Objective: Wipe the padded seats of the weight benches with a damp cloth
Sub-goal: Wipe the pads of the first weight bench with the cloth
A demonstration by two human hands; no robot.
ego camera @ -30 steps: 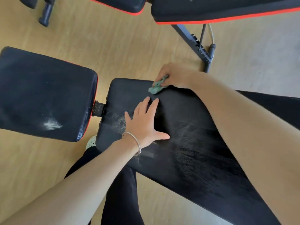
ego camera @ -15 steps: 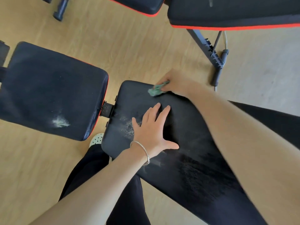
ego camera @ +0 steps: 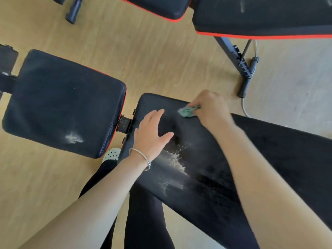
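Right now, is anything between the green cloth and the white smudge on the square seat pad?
Yes. The left hand rests flat on the long pad, right between the cloth in the right hand and that smudge. The hinge between pads lies there too.

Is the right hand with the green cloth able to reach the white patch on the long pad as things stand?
Probably yes: the right hand holds the green cloth on that same long pad, and the white patch lies uncovered beside the left hand, with nothing between.
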